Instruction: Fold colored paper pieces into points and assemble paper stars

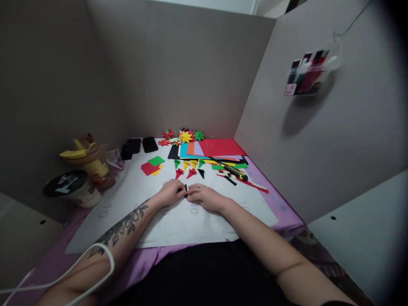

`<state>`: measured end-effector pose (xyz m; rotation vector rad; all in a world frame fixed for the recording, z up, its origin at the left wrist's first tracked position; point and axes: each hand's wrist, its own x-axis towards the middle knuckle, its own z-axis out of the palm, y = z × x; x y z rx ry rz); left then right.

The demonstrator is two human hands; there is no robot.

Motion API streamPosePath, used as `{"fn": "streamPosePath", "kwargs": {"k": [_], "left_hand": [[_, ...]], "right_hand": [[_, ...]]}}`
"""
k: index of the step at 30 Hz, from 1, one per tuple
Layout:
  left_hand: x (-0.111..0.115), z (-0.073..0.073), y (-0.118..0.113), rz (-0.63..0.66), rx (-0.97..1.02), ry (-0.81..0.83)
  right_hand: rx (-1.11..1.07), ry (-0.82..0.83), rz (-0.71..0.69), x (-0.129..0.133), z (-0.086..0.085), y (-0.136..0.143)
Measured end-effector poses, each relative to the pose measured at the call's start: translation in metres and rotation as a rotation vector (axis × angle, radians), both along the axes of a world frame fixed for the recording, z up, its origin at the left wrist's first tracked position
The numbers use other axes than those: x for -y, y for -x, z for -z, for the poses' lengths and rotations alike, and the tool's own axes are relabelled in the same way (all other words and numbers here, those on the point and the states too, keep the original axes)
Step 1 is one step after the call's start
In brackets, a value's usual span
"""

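Between my two hands is a small piece of black paper (185,187), mostly hidden by the fingers. My left hand (171,192) is closed with its fingertips pinched on the paper's left side. From the other side, my right hand (204,196) grips it with bent fingers pressed together. Just beyond them lie several small folded paper points: a red one (191,173), a black one (201,173), a green one (177,164) and yellow ones (185,165). Red squares (148,168) and a green square (156,160) of paper lie to the left.
A white sheet (134,229) covers the purple cloth. Coloured paper sheets (223,147), a cutter knife (234,171) and paper strips lie right. Folded paper stars (185,136) stand at the back. Black phone-like object (149,144), pots (72,187) and a white cable (110,255) are left.
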<state>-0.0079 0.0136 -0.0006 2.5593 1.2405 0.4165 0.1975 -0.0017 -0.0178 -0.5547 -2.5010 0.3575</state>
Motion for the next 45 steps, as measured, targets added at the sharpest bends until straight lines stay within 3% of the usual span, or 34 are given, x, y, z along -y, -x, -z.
{"fn": "streamPosePath", "kwargs": {"k": [15,20,28,45], "left_hand": [[0.0019,0.0006,-0.0065,-0.053,-0.110,-0.067],[0.0027,-0.0014,-0.0064,-0.053,-0.101,-0.055],[0.0037,-0.0020,-0.0068,-0.052,-0.099,-0.066],[0.0042,-0.0004,-0.0073,-0.077,-0.086,-0.058]], "right_hand": [[0.054,0.036,0.036,-0.0007,-0.0003,-0.0012],[0.044,0.082,0.056,0.0019,-0.0054,-0.0003],[0.056,0.044,0.018,-0.0038,0.0039,-0.0029],[0.002,0.099,0.021,-0.0007,0.0032,-0.0019]]}}
